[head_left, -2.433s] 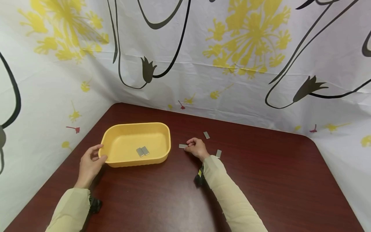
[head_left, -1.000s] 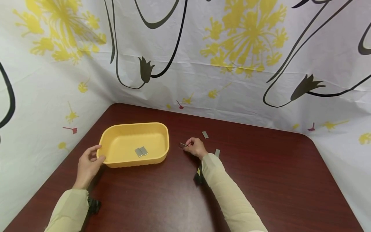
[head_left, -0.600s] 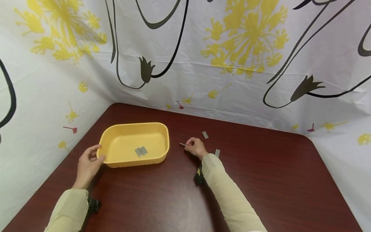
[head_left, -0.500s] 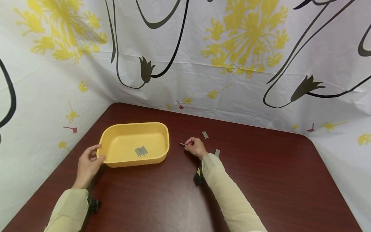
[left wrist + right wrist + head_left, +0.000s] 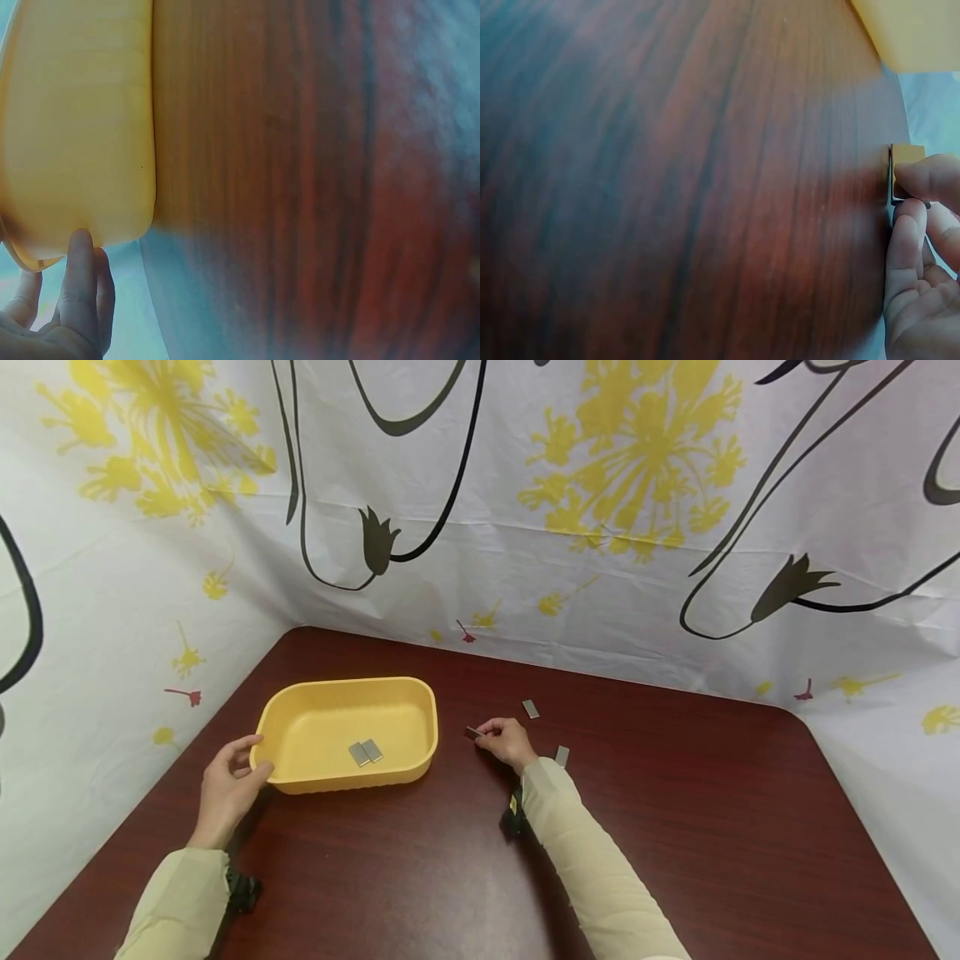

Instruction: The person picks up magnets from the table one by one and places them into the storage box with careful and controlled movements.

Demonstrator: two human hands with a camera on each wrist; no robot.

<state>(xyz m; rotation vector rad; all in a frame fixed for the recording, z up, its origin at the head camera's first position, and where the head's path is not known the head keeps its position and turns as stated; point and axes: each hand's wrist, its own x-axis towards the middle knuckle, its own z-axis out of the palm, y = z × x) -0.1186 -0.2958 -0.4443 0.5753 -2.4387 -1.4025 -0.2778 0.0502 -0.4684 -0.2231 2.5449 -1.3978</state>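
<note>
My left hand (image 5: 227, 789) holds the left end of a shallow yellow plastic tub (image 5: 405, 768), fingers at the rim and thumb by the near corner. In the left wrist view, the fingers (image 5: 79, 281) press against the tub's end wall (image 5: 82, 142). Two small flat grey metal rectangles (image 5: 360, 754) lie side by side, touching, inside the tub. Right of it, my right hand (image 5: 508, 743) pinches a similar thin metal rectangle (image 5: 472, 734), tilted up off flat. In the right wrist view, the rectangle (image 5: 909, 154) sits between thumb and fingers, close to the tabletop.
Another metal rectangle (image 5: 531, 709) lies on the dark red wooden table (image 5: 712, 827) behind my right hand. One more rectangle (image 5: 562, 756) lies beside the right wrist, partly covered by the sleeve. A patterned white cloth (image 5: 487, 560) hangs along the table's back and left edges.
My right fingers have tilted the metal rectangle up from lying flat; it showed edge-on half a second ago and shows some of its face now. The left hand and tub have stayed put.
</note>
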